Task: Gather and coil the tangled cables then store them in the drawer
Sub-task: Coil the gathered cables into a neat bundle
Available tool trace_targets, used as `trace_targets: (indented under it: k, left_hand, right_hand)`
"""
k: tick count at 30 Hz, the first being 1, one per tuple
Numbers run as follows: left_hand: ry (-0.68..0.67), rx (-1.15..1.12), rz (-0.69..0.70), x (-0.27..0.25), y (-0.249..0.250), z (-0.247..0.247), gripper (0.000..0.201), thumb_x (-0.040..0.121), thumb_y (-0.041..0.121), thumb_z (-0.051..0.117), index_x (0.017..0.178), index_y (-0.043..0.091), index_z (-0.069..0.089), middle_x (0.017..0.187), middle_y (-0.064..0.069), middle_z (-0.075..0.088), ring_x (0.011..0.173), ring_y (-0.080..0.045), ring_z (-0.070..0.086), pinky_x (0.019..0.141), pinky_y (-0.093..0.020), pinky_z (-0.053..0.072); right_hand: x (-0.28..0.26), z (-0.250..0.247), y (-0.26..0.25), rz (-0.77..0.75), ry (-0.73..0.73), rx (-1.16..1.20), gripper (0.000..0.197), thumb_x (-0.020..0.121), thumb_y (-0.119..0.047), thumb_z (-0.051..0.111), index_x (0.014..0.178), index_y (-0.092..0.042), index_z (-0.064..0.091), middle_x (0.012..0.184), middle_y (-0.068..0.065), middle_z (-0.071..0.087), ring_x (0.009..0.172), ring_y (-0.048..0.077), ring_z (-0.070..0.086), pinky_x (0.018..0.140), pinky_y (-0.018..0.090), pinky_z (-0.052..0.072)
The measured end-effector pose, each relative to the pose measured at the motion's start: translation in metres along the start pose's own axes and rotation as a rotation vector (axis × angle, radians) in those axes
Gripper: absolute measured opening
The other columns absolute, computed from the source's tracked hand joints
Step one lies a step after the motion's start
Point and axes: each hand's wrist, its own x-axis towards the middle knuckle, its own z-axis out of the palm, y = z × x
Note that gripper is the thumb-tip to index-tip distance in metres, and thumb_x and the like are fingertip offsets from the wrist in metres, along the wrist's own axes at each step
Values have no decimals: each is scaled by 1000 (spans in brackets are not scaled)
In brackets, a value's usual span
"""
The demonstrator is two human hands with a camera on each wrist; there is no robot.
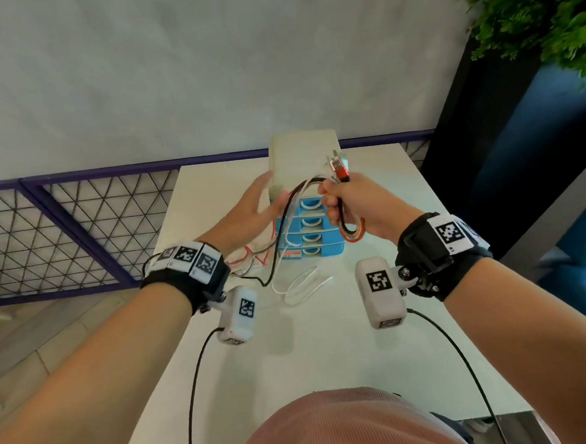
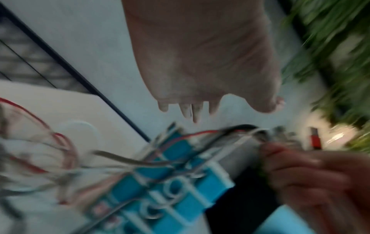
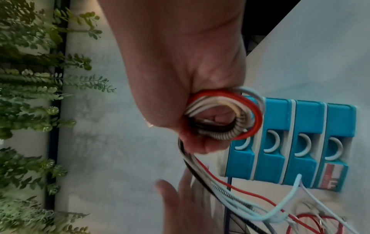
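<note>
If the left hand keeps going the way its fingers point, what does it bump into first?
Probably the cream top of the drawer unit: the open left hand points toward it, fingertips seemingly almost there. Depth is unclear.

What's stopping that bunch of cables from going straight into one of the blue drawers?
All four blue drawers look shut, so one must be opened first. The right hand grips only part of the cables; loose ends trail to the table. The left hand is open beside them.

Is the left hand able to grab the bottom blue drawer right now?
Probably yes: the left hand is open and holds nothing, but loose cables hang across the bottom drawer, so it would brush through them.
</note>
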Motion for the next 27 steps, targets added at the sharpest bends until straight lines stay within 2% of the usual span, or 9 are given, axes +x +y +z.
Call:
trace_targets:
  k: [1, 3, 5, 7, 10, 15, 19, 22, 27]
  left_hand:
    - [-8, -53, 23, 3, 15, 2, 52, 97, 51, 31, 138, 21, 44, 138, 5, 49, 129, -3, 44, 102, -18, 31]
    - [-58, -107, -16, 10, 33, 7, 62, 98, 53, 20, 103, 12, 66, 96, 0, 70, 90, -4, 65, 85, -18, 43]
    - [-153, -202, -93, 13, 39, 10, 62, 96, 58, 25, 73, 11, 59, 54, -2, 54, 53, -19, 56, 68, -27, 46]
    - [-283, -354, -194, 13, 36, 6, 57, 94, 61, 28, 64, 16, 47, 45, 4, 31, 39, -15, 34, 60, -29, 43]
    - [-480, -534, -308, 7, 29, -3, 57, 93, 62, 24, 62, 20, 45, 45, 8, 25, 37, -9, 24, 62, -28, 41]
    - [-670, -668, -311, -8, 17, -11, 47, 96, 50, 22, 71, 16, 43, 52, 6, 35, 48, -13, 38, 78, -27, 51]
    - [-478, -567, -217, -10, 24, 1, 42, 100, 42, 22, 71, 17, 39, 55, 7, 31, 49, -10, 29, 66, -23, 39]
    - [-297, -381, -152, -12, 32, 16, 38, 102, 36, 27, 72, 17, 40, 60, 4, 28, 52, -8, 28, 52, -16, 32]
    - [-38, 300, 12, -21, 47, 38, 29, 101, 37, 32, 80, 22, 45, 69, 6, 48, 67, -16, 47, 63, -33, 38]
  right_hand:
    - [-1, 3, 0, 7, -44, -10, 19, 104, -14, 39, 91, -9, 52, 57, -2, 48, 47, 12, 51, 51, 24, 50]
    - [-3, 6, 0, 9, -124, -22, 20, 104, -15, 40, 92, -8, 54, 57, -3, 50, 49, 13, 53, 56, 27, 53]
    - [-5, 4, -2, 9, -157, -28, 20, 104, -17, 41, 93, -8, 55, 58, -4, 47, 49, 10, 48, 54, 25, 51]
    - [-6, 0, -3, 0, -156, -58, 20, 104, -18, 41, 94, -8, 55, 57, -6, 43, 49, 8, 42, 52, 22, 46]
    - [-6, -5, 1, -17, -159, -114, 21, 105, -19, 40, 94, -8, 54, 58, -6, 41, 49, 8, 39, 52, 22, 43]
    - [0, -7, 6, -16, -60, -59, 19, 105, -19, 39, 95, -9, 53, 61, -3, 41, 52, 9, 41, 52, 21, 45]
    - [9, -2, 8, 37, -25, 128, 22, 105, -21, 38, 92, -9, 51, 61, -1, 36, 48, 10, 39, 48, 22, 42]
    - [12, -2, 8, 115, -41, 296, 34, 103, -38, 40, 86, -11, 51, 58, -2, 34, 47, 10, 38, 52, 25, 39]
    - [11, -3, 12, 152, -35, 379, 48, 97, -57, 40, 78, -13, 48, 61, -1, 33, 50, 11, 39, 55, 25, 39]
